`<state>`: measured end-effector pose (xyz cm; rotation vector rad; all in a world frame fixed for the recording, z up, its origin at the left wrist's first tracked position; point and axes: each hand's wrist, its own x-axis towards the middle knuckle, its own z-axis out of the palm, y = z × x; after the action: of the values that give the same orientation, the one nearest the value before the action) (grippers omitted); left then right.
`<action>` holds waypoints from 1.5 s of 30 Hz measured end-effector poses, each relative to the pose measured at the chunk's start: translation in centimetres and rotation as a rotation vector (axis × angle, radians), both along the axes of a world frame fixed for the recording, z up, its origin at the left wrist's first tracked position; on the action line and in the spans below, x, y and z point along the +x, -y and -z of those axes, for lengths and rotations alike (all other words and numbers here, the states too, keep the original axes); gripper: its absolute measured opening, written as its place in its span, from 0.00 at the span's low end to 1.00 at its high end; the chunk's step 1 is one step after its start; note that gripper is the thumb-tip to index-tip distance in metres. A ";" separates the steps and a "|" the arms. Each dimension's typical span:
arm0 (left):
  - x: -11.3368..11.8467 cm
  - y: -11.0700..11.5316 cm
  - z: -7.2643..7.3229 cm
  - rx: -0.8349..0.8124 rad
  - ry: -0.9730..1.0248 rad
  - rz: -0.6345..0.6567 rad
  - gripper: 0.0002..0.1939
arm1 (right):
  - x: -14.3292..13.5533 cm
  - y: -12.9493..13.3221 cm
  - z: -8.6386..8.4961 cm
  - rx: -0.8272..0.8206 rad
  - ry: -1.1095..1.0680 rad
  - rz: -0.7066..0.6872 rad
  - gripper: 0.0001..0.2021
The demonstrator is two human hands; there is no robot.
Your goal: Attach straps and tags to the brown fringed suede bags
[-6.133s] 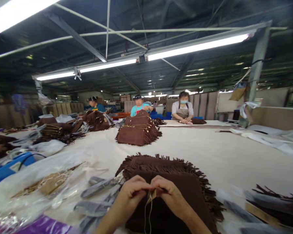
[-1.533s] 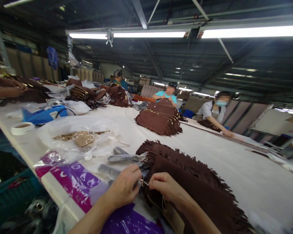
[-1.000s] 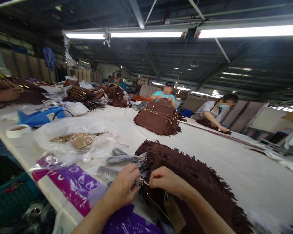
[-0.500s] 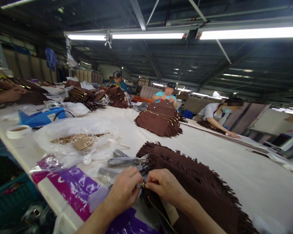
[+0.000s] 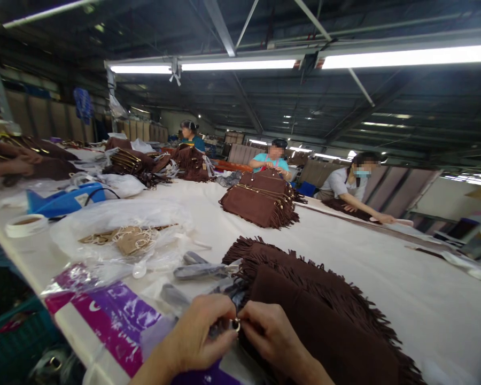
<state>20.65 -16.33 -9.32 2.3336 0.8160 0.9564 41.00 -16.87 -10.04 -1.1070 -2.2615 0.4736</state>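
Your left hand (image 5: pixel 198 337) and right hand (image 5: pixel 270 337) meet at the near corner of the brown fringed bag (image 5: pixel 316 315), which lies flat on the cream tabletop (image 5: pixel 385 267) straight ahead of you. Between them sits a small metal ring (image 5: pixel 236 324) at the bag's corner. Your left fingers (image 5: pixel 220 313) are curled and pressed together on the ring from its left side, and your right fingers (image 5: pixel 250 323) pinch it from the other side, so both hands touch the ring and the suede around it. What else, if anything, is held in that pinch is too small to tell.

Just left of the bag lie grey sleeve-like pieces (image 5: pixel 200 270), partly under its fringe. Further left of the bag is a clear plastic bag (image 5: pixel 116 224) with tan paper tags and string (image 5: pixel 134 239) inside it. Nearer you, left of the bag's corner, a purple plastic packet (image 5: pixel 104 310) lies at the tabletop's edge. A roll of tape (image 5: pixel 26 224) and a blue tool (image 5: pixel 64 200) sit well to the left of the bag. Beyond the bag, further along the tabletop, stands a stack of the same brown bags (image 5: pixel 260 203). Behind that stack three other people work, one of them (image 5: pixel 355 184) reaching an arm over the tabletop.
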 end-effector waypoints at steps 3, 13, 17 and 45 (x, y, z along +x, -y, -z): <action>0.2 -0.2 -0.2 -0.254 0.032 -0.018 0.06 | 0.2 0.3 1.5 0.113 -0.021 0.030 0.10; 1.2 -1.4 1.0 -0.186 -0.039 -0.069 0.11 | 0.0 0.1 2.1 0.129 -0.061 0.028 0.10; 1.3 -1.5 1.1 -0.189 0.071 -0.177 0.09 | 0.2 -0.2 0.5 -0.087 -0.210 0.062 0.05; 4.4 -3.1 -0.9 -0.361 0.311 -0.214 0.10 | -0.2 -1.7 -1.5 -0.260 -0.666 0.152 0.11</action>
<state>25.02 -13.25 -8.46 1.7646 1.0236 1.1190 40.78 -15.15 -8.58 -1.0338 -1.5549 0.9338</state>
